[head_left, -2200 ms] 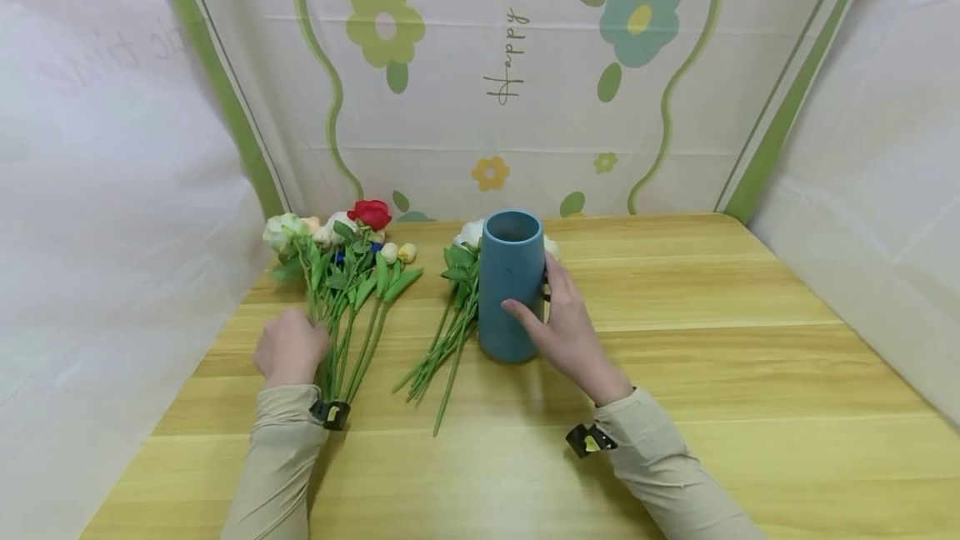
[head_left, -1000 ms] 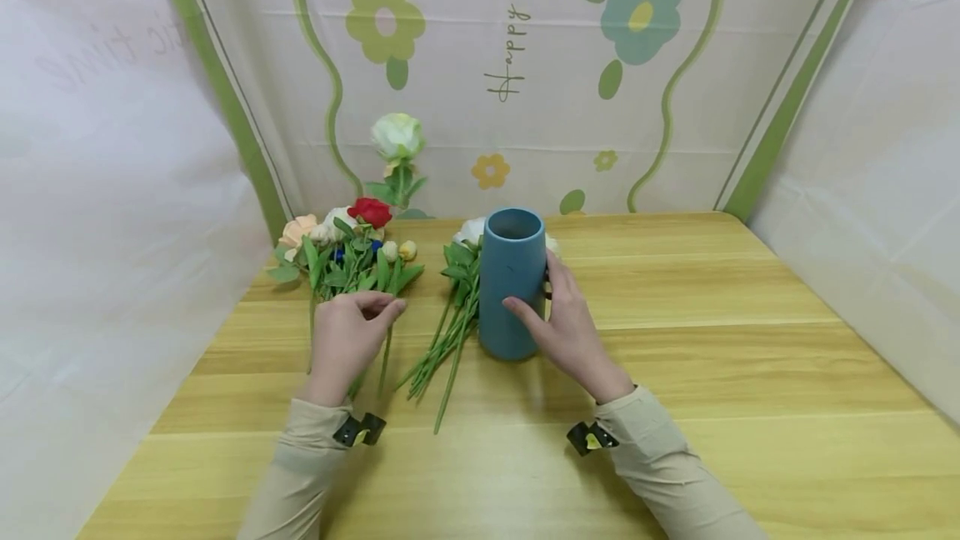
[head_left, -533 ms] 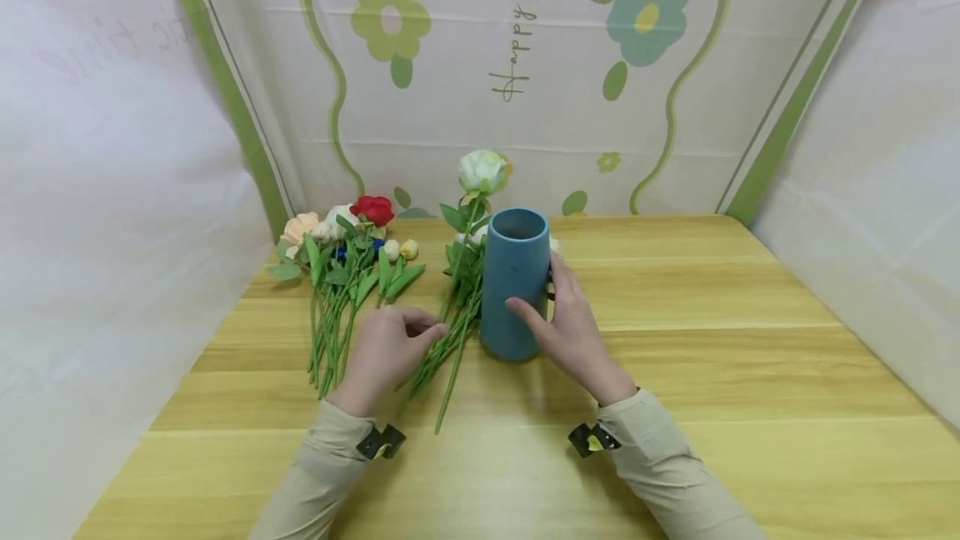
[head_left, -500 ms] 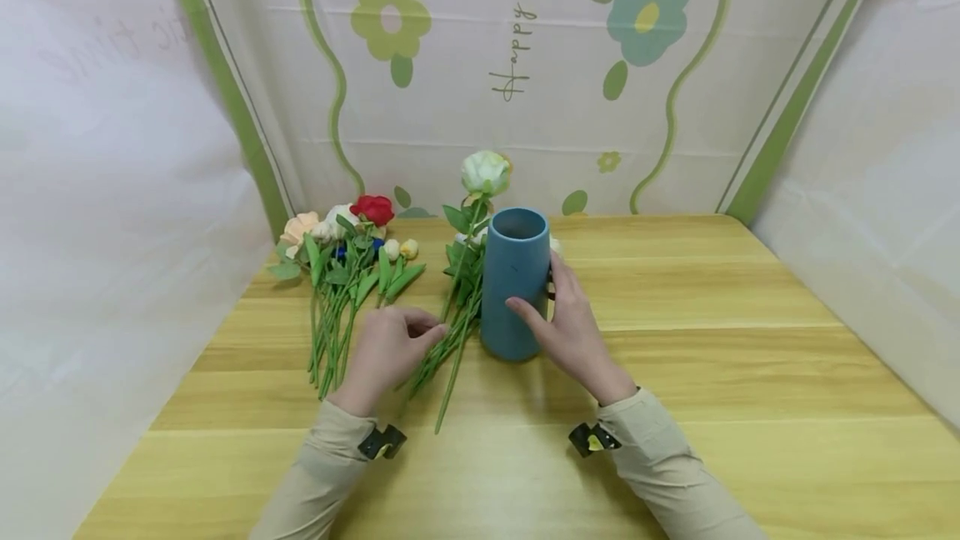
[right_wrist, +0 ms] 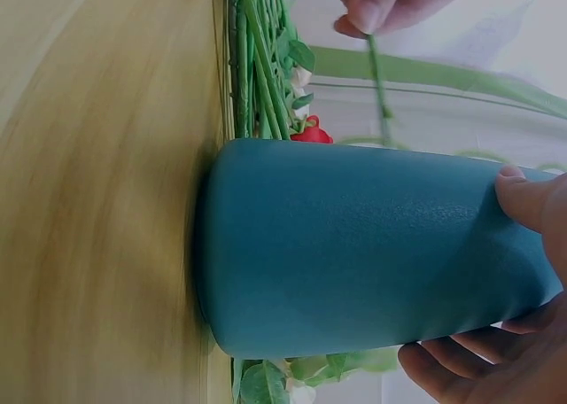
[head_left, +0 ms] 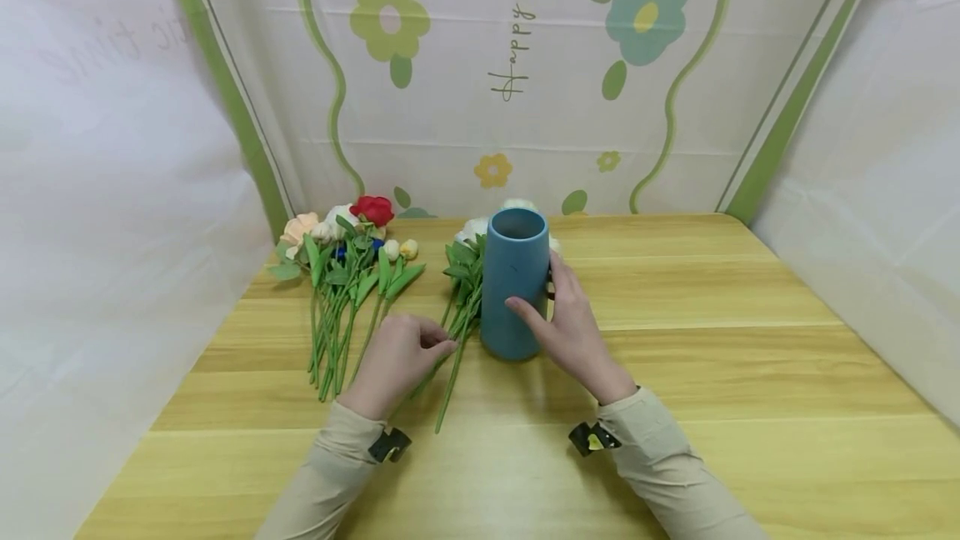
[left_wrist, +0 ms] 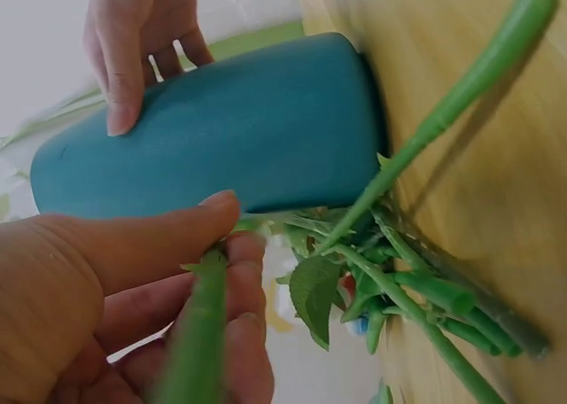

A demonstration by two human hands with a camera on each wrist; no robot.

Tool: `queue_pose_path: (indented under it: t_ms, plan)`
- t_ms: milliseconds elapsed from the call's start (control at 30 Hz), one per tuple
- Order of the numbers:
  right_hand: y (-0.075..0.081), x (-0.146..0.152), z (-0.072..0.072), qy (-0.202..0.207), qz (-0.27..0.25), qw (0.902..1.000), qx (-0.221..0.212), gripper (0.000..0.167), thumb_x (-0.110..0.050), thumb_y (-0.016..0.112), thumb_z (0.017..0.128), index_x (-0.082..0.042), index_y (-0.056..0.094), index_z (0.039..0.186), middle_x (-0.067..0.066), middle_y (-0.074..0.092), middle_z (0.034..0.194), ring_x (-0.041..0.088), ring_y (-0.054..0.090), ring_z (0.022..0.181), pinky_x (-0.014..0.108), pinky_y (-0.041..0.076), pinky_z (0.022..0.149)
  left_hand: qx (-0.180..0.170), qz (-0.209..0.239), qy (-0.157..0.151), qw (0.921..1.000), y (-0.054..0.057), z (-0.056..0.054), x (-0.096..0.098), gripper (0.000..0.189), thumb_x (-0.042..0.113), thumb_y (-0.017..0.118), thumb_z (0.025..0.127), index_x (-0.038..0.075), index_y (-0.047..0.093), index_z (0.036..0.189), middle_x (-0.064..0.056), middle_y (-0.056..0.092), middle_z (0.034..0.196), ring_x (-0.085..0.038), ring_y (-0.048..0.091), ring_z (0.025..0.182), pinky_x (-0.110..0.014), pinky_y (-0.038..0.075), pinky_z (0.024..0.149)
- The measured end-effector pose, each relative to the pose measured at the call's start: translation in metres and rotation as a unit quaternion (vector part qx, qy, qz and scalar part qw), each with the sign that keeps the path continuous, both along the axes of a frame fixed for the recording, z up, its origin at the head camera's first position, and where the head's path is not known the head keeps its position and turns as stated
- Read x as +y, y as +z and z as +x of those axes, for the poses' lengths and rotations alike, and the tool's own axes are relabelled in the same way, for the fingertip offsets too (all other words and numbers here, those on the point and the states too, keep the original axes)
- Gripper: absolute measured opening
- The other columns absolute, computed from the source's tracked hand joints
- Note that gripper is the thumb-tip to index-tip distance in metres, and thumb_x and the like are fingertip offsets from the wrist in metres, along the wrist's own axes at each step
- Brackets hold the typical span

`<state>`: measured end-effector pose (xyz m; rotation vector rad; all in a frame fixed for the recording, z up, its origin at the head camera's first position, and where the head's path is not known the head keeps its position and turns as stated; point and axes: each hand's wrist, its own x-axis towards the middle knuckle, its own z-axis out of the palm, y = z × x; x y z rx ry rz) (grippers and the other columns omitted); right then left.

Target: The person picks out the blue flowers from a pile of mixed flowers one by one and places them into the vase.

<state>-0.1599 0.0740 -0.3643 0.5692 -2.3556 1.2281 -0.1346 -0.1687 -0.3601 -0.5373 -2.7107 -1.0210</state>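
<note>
My left hand (head_left: 397,357) pinches the green stem (left_wrist: 197,333) of an artificial flower between thumb and fingers, low over the middle bunch of stems. Its pale green-white bloom (head_left: 519,203) shows just above the rim of the blue vase (head_left: 512,298), behind it; part of that flower is hidden. The vase stands upright on the table, and my right hand (head_left: 566,332) grips its right side, thumb across the front. The vase mouth shows nothing in it. Beside and behind the vase lies a bunch of white flowers (head_left: 471,230) with green stems (head_left: 453,373) pointing towards me.
Left on the wooden table (head_left: 712,373) lies another bunch, with a red flower (head_left: 372,209), a peach flower (head_left: 299,227) and small cream tulips (head_left: 399,250). A printed cloth (head_left: 442,107) hangs behind the table, and white cloth walls flank it.
My left hand has picked the pale green-white flower out of the left bunch, raised it, carried it right and lowered it behind the vase. My right hand has stayed on the vase.
</note>
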Motion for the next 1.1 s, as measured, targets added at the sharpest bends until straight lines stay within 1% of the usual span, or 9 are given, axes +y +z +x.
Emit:
queue_pose_path:
  t_ms: [200, 333, 500, 533, 600, 733, 867, 1000, 1100]
  plan:
    - [0.0, 0.0, 0.0, 0.002, 0.0, 1.0, -0.001, 0.087, -0.034, 0.071, 0.092, -0.001, 0.02, 0.154, 0.021, 0.038, 0.144, 0.033, 0.048, 0.122, 0.052, 0.048, 0.09, -0.043, -0.045, 0.001, 0.998, -0.004, -0.002, -0.001, 0.013, 0.017, 0.081, 0.083, 0.015, 0.074, 0.071, 0.011, 0.063, 0.064, -0.005, 0.056, 0.057, -0.03, 0.048, 0.053]
    - [0.001, 0.0, 0.0, 0.002, 0.0, 1.0, -0.001, 0.087, -0.034, 0.071, 0.092, -0.002, 0.021, 0.154, 0.021, 0.038, 0.144, 0.033, 0.048, 0.122, 0.052, 0.048, 0.091, -0.065, -0.064, -0.009, 0.9958, -0.008, -0.004, -0.002, 0.011, 0.017, 0.08, 0.084, 0.015, 0.074, 0.074, 0.01, 0.063, 0.066, -0.005, 0.057, 0.058, -0.029, 0.049, 0.054]
    - [0.001, 0.0, 0.0, 0.002, 0.001, 1.0, 0.001, 0.087, -0.035, 0.071, 0.092, -0.002, 0.021, 0.154, 0.021, 0.038, 0.144, 0.033, 0.047, 0.122, 0.053, 0.048, 0.091, -0.068, -0.067, -0.029, 0.995, -0.01, -0.004, -0.003, 0.005, 0.013, 0.077, 0.086, 0.012, 0.077, 0.081, 0.009, 0.066, 0.071, -0.005, 0.058, 0.062, -0.029, 0.05, 0.058]
    - [0.001, 0.0, -0.001, 0.002, 0.001, 1.0, 0.001, 0.087, -0.035, 0.071, 0.092, -0.002, 0.021, 0.154, 0.02, 0.038, 0.144, 0.032, 0.048, 0.122, 0.053, 0.048, 0.091, -0.064, -0.067, -0.031, 0.9952, -0.01, -0.004, -0.003, 0.005, 0.013, 0.076, 0.087, 0.012, 0.077, 0.082, 0.009, 0.066, 0.072, -0.005, 0.058, 0.062, -0.029, 0.05, 0.058]
    - [0.0, 0.0, -0.001, 0.003, 0.0, 1.0, 0.001, 0.087, -0.035, 0.071, 0.091, -0.002, 0.021, 0.154, 0.02, 0.038, 0.144, 0.032, 0.048, 0.122, 0.053, 0.048, 0.091, -0.068, -0.061, -0.023, 0.9956, -0.01, -0.004, -0.004, 0.006, 0.013, 0.075, 0.088, 0.011, 0.077, 0.084, 0.008, 0.066, 0.073, -0.006, 0.057, 0.062, -0.03, 0.049, 0.057]
    - [-0.001, 0.0, 0.0, 0.003, -0.001, 1.0, 0.003, 0.086, -0.034, 0.072, 0.091, -0.004, 0.022, 0.154, 0.019, 0.039, 0.144, 0.033, 0.048, 0.122, 0.053, 0.048, 0.09, -0.063, -0.037, 0.023, 0.9971, -0.01, -0.003, -0.007, 0.008, 0.014, 0.072, 0.091, 0.009, 0.077, 0.086, 0.005, 0.067, 0.077, -0.008, 0.057, 0.063, -0.031, 0.049, 0.058]
    - [-0.001, 0.0, 0.0, 0.001, -0.001, 1.0, 0.002, 0.085, -0.035, 0.071, 0.092, -0.004, 0.022, 0.154, 0.018, 0.039, 0.144, 0.033, 0.049, 0.122, 0.052, 0.048, 0.091, -0.057, -0.016, 0.074, 0.9955, -0.007, -0.003, -0.013, 0.012, 0.016, 0.071, 0.092, 0.007, 0.076, 0.087, 0.001, 0.069, 0.078, -0.01, 0.058, 0.061, -0.032, 0.05, 0.057]
    - [-0.001, 0.0, 0.001, 0.0, 0.001, 1.0, 0.0, 0.086, -0.036, 0.071, 0.092, -0.005, 0.021, 0.155, 0.019, 0.038, 0.145, 0.033, 0.048, 0.123, 0.051, 0.048, 0.091, -0.076, -0.026, 0.124, 0.9891, -0.003, -0.002, -0.02, 0.014, 0.018, 0.069, 0.093, 0.006, 0.075, 0.092, -0.003, 0.07, 0.082, -0.012, 0.058, 0.058, -0.032, 0.048, 0.051]
    - [0.0, 0.0, 0.001, -0.001, 0.002, 1.0, 0.0, 0.086, -0.036, 0.071, 0.092, -0.005, 0.021, 0.155, 0.019, 0.038, 0.145, 0.033, 0.048, 0.123, 0.051, 0.048, 0.092, -0.083, -0.045, 0.166, 0.9815, 0.001, -0.003, -0.029, 0.016, 0.02, 0.068, 0.093, 0.006, 0.075, 0.094, -0.007, 0.07, 0.086, -0.014, 0.057, 0.056, -0.033, 0.046, 0.047]
